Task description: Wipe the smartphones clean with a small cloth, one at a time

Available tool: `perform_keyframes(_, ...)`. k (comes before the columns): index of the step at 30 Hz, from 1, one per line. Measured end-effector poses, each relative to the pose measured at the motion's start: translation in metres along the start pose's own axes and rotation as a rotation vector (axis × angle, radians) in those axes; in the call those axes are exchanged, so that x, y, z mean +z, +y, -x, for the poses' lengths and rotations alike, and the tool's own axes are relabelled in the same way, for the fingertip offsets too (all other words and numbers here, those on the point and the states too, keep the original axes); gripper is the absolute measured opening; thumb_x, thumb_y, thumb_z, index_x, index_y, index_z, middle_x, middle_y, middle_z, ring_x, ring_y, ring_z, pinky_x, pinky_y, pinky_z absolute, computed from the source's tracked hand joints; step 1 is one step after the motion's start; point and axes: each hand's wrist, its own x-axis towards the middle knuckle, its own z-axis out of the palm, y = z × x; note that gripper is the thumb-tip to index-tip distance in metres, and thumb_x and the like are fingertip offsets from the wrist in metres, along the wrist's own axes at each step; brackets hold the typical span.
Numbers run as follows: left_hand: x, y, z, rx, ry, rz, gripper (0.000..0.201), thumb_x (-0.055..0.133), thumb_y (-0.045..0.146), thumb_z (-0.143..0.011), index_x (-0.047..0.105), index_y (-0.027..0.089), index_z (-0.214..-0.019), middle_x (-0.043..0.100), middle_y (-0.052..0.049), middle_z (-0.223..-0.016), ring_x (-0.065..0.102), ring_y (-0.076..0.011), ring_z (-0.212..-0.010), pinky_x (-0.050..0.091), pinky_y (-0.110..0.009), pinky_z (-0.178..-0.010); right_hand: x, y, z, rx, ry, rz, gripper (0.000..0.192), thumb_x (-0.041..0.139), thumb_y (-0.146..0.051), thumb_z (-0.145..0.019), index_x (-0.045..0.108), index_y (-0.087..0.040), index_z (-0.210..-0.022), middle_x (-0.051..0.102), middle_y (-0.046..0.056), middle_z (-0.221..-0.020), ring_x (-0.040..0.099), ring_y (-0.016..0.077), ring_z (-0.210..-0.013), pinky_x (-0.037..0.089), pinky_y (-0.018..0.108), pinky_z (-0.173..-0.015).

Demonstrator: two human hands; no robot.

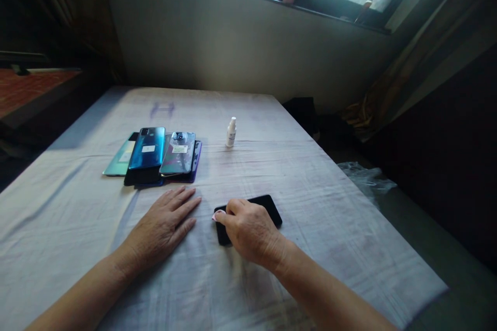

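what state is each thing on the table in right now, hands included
left hand: open, flat on the cloth, palm down, holding nothing
right hand: resting on the black phone, pinching a small pink pick
black phone: lying flat, partly covered by the right hand
pink pick: held at the phone's left end
stack of phones: lying flat, overlapping, backs up
small white bottle: upright, capped

Black phone: slim dark slab, lying flat, set diagonally on the cloth-covered bench, near end hidden under the right hand. Pink pick: small, pale, thin, held at the phone's near left corner
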Motion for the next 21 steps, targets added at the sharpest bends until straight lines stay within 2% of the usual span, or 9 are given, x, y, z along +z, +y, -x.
perform_keyframes(3, 0.000, 0.001, 0.000, 0.000, -0.009, -0.016, 0.050, 0.039, 0.048, -0.102, 0.061, 0.023, -0.139, 0.055, -0.011, -0.148, 0.047, -0.0333, -0.138, 0.039, -0.055, -0.113, 0.001, -0.002, 0.008, -0.012, 0.014, -0.003, 0.024, 0.053, -0.020, -0.099, 0.072, -0.027, -0.112, 0.065, 0.004, -0.090, 0.057, 0.0175, -0.079, 0.036, 0.027, -0.063)
perform_keyframes(8, -0.001, 0.002, -0.001, -0.002, 0.001, -0.016, 0.050, 0.040, 0.049, -0.102, 0.062, 0.023, -0.138, 0.057, -0.011, -0.146, 0.048, -0.0329, -0.137, 0.039, -0.054, -0.113, 0.007, -0.005, 0.036, -0.089, 0.093, -0.031, 0.017, 0.054, -0.024, -0.101, 0.071, -0.025, -0.104, 0.063, 0.002, -0.085, 0.052, 0.0157, -0.072, 0.033, 0.027, -0.059)
perform_keyframes(11, -0.002, 0.003, -0.002, -0.005, -0.001, -0.024, 0.050, 0.039, 0.049, -0.101, 0.062, 0.024, -0.138, 0.057, -0.011, -0.146, 0.049, -0.0320, -0.137, 0.039, -0.054, -0.114, 0.010, -0.005, 0.047, -0.111, 0.137, -0.034, 0.013, 0.058, -0.020, -0.097, 0.069, -0.024, -0.103, 0.062, 0.001, -0.084, 0.051, 0.0154, -0.071, 0.034, 0.027, -0.059)
perform_keyframes(21, -0.005, 0.005, -0.004, 0.003, -0.008, -0.027, 0.051, 0.038, 0.049, -0.102, 0.063, 0.022, -0.137, 0.059, -0.013, -0.144, 0.051, -0.0333, -0.135, 0.039, -0.055, -0.112, 0.009, 0.023, 0.081, 0.034, 0.268, -0.013, 0.026, 0.053, -0.010, -0.095, 0.069, -0.021, -0.112, 0.064, 0.003, -0.085, 0.057, 0.0139, -0.071, 0.042, 0.024, -0.061)
